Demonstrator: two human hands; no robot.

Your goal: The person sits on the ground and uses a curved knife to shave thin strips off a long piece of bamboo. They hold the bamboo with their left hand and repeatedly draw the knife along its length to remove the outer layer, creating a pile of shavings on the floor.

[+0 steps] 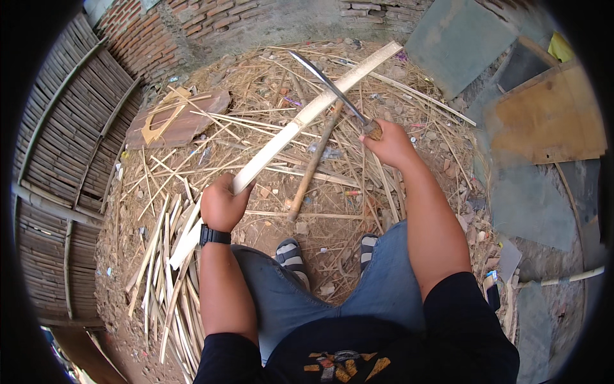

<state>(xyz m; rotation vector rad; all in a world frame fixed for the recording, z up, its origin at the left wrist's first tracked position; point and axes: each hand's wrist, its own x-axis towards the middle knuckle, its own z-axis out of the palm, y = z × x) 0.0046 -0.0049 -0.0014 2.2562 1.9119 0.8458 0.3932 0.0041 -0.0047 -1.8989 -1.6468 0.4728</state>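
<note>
Head view: a long pale strip of wood (275, 144) was gripped in the left hand (224, 201), with its near end jutting back past the wrist, where a black watch (214, 235) was worn. The strip was slanted from near left to far right across the middle of the scene. A long knife (336, 88) was held by its handle in the right hand (389, 144), the fingers closed around it, and its blade was pointed to the far left and crossed over the strip; whether the two were touching could not be told. The hands were kept well apart, each clamped on its own thing. Beneath the strip a round stick (313, 166) was laid, its near end directed toward the feet, on which striped sandals (290, 253) were worn. More pale strips were heaped in a pile (182, 313) at near left, beside the left forearm, and thin slivers were scattered over the dirt. A brown board (192, 131) was seen at far left, a bamboo wall (51, 128) along the left, and a brick wall (160, 38) at the far side. Grey sheets (457, 45) and a tan board (543, 121) were placed to the right
</note>
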